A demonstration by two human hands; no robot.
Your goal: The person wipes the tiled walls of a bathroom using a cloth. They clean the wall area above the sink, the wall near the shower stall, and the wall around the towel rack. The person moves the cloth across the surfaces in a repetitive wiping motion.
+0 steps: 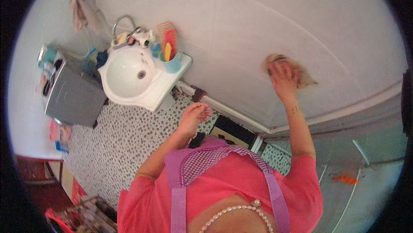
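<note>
My right hand [284,75] presses a tan cloth [305,76] flat against the pale wall [238,49], with the fingers spread over it. Part of the cloth bunches above the fingertips and a corner sticks out to the right. My left hand [196,114] hangs in front of my body, holding nothing, its fingers loosely curled and slightly apart. It is nearest to the white washbasin [129,96], which lies up and to the left of it. I wear a purple apron [201,165] with a checked trim.
A light blue cup [171,64] with a red comb [171,39] and a yellow item [167,52] stands on the basin's right ledge. Left of the basin is a grey cabinet [75,94]. Below spreads a pebble-patterned floor [122,136]. A ledge [232,112] runs along the wall's foot.
</note>
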